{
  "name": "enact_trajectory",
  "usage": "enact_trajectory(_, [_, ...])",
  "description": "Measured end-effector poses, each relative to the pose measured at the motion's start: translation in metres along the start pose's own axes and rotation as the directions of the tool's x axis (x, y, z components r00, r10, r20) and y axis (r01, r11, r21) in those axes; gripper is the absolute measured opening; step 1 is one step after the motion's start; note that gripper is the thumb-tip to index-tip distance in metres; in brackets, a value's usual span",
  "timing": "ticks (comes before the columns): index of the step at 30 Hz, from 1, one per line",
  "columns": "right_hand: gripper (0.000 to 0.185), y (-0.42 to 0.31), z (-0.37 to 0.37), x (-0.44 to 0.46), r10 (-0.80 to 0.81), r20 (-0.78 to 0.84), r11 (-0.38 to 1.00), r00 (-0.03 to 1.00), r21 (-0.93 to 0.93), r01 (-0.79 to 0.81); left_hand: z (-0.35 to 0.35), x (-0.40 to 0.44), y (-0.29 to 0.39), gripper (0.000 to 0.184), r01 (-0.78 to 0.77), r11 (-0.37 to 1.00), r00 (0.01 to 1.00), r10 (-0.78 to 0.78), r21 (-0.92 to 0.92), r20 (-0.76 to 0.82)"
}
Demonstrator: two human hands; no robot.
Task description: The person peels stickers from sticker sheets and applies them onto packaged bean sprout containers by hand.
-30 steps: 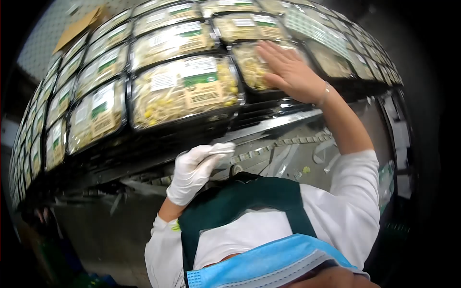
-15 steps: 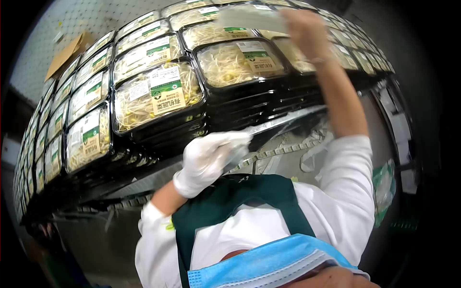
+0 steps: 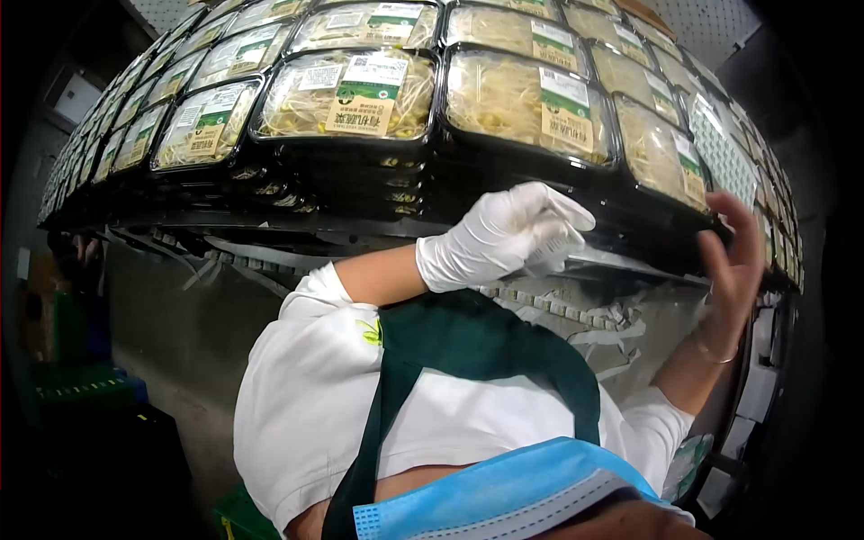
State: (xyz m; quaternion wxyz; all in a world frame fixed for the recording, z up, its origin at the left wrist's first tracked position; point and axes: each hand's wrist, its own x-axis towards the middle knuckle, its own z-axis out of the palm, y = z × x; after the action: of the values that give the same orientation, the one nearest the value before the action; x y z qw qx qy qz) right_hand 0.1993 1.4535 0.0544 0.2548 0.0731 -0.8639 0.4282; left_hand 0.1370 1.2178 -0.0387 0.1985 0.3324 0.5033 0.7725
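Observation:
My gloved left hand [image 3: 508, 236] is in front of the stacked trays, its fingers curled round a pale, crumpled-looking thing [image 3: 547, 255] with faint printed lines; its kind is unclear. At the right, my bare right hand [image 3: 736, 261] has thumb and forefinger apart beside the corner of a bean sprout tray [image 3: 652, 148]. Just above its fingertips, a pale sheet with a small green pattern [image 3: 723, 148] lies over the trays; whether the fingers touch it is hard to tell. A labelled tray of bean sprouts [image 3: 529, 103] tops the stack ahead of my left hand.
Several rows of black sprout trays [image 3: 346, 94] spread left and right in stacks. Below their front edge hang strips of backing paper [image 3: 562, 310]. White papers [image 3: 756, 396] line the right side. A green crate [image 3: 85, 382] stands at the lower left, near another person's hand [image 3: 85, 252].
My right hand has come down and right from above the back trays, where it held a pale sheet. My left hand has shifted right and slightly up. The view has turned.

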Motion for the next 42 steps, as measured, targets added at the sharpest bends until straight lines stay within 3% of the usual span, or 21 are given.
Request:
enact_trajectory(2, [0.042,-0.031,0.056,-0.008,-0.202,0.285,0.975,0.937,-0.034,0.220,-0.007,-0.011,0.004,0.008,-0.093,0.979,0.990,0.110,0.180,-0.086])
enact_trajectory(5, [0.024,-0.038,0.113,-0.004,-0.424,0.295,0.905,0.856,0.096,0.415,-0.022,-0.028,0.017,0.007,-0.180,0.961,0.952,0.224,0.208,-0.210])
enact_trajectory(8, [0.018,-0.048,0.136,0.015,-0.636,0.184,0.772,0.750,0.166,0.614,-0.049,-0.047,0.030,0.009,-0.208,0.963,0.967,0.229,0.169,-0.112])
enact_trajectory(10, [0.013,-0.043,0.132,0.049,-0.508,0.091,0.861,0.857,0.016,0.508,-0.053,-0.052,0.035,0.023,-0.142,0.938,0.969,0.197,0.317,-0.150])
enact_trajectory(11, [0.005,-0.038,0.129,0.076,-0.354,0.104,0.935,0.929,0.009,0.355,-0.060,-0.057,0.034,0.021,-0.093,0.968,0.973,0.139,0.234,-0.186])
enact_trajectory(14, [0.025,-0.024,0.147,0.117,-0.073,0.337,0.964,0.939,-0.217,0.152,-0.079,-0.067,0.032,0.015,-0.067,0.960,0.967,0.130,0.270,-0.220])
enact_trajectory(16, [0.022,-0.021,0.166,0.115,-0.116,0.393,0.876,0.912,-0.393,0.280,-0.091,-0.074,0.035,0.013,-0.084,0.884,0.974,0.171,0.461,-0.149])
enact_trajectory(17, [0.021,-0.016,0.173,0.113,-0.293,0.378,0.775,0.878,-0.443,0.450,-0.096,-0.078,0.041,0.014,-0.071,0.888,0.988,0.127,0.454,-0.093])
enact_trajectory(18, [0.021,-0.016,0.172,0.113,-0.292,0.384,0.772,0.876,-0.447,0.453,-0.100,-0.080,0.042,0.014,-0.074,0.891,0.987,0.130,0.448,-0.095])
enact_trajectory(21, [0.022,-0.007,0.158,0.116,-0.235,0.315,0.497,0.919,-0.774,0.393,-0.102,-0.083,0.043,0.017,-0.100,0.968,0.986,0.127,0.228,-0.110])
enact_trajectory(22, [0.022,-0.011,0.158,0.115,-0.234,0.317,0.496,0.919,-0.775,0.393,-0.089,-0.081,0.048,0.017,-0.064,0.998,0.951,0.068,0.025,-0.302])
enact_trajectory(24, [0.025,-0.025,0.150,0.113,0.083,0.275,0.859,0.958,-0.507,0.071,-0.092,-0.079,0.049,0.014,-0.128,0.992,0.951,0.124,0.007,-0.282])
enact_trajectory(25, [0.030,-0.045,0.155,0.098,0.058,0.417,0.975,0.907,-0.220,0.038,-0.094,-0.080,0.051,0.014,-0.133,0.991,0.950,0.129,0.005,-0.284])
enact_trajectory(27, [0.031,-0.077,0.178,0.063,-0.333,0.535,0.943,0.777,0.189,0.274,-0.099,-0.083,0.054,0.007,-0.031,0.999,0.965,0.024,-0.022,-0.262])
enact_trajectory(29, [0.023,-0.087,0.194,0.046,-0.451,0.562,0.892,0.693,0.268,0.363,-0.096,-0.081,0.053,0.005,-0.159,0.987,0.947,0.157,0.016,-0.281])
enact_trajectory(30, [0.017,-0.086,0.196,0.045,-0.506,0.523,0.855,0.686,0.201,0.478,-0.097,-0.079,0.052,0.004,-0.285,0.957,0.911,0.288,0.054,-0.296])
enact_trajectory(32, [0.015,-0.087,0.192,0.067,-0.575,0.416,0.808,0.705,0.149,0.571,-0.095,-0.075,0.067,0.021,-0.084,0.985,0.932,0.131,0.149,-0.339])
enact_trajectory(34, [0.010,-0.064,0.190,0.120,-0.487,0.331,0.840,0.808,-0.075,0.537,-0.098,-0.070,0.056,0.027,-0.133,0.987,0.909,0.158,0.089,-0.385])
enact_trajectory(36, [0.025,-0.028,0.188,0.183,-0.201,0.416,0.846,0.887,-0.383,0.372,-0.106,-0.073,0.058,0.021,-0.070,0.992,0.928,0.103,0.104,-0.359])
enact_trajectory(40, [0.023,0.021,0.216,0.217,-0.065,0.447,0.662,0.892,-0.649,0.374,-0.129,-0.082,0.056,0.017,-0.274,0.821,0.928,0.362,0.501,-0.086])
enact_trajectory(42, [0.023,0.031,0.218,0.222,-0.143,0.474,0.559,0.869,-0.686,0.466,-0.131,-0.088,0.056,0.016,-0.179,0.929,0.959,0.239,0.324,-0.155])
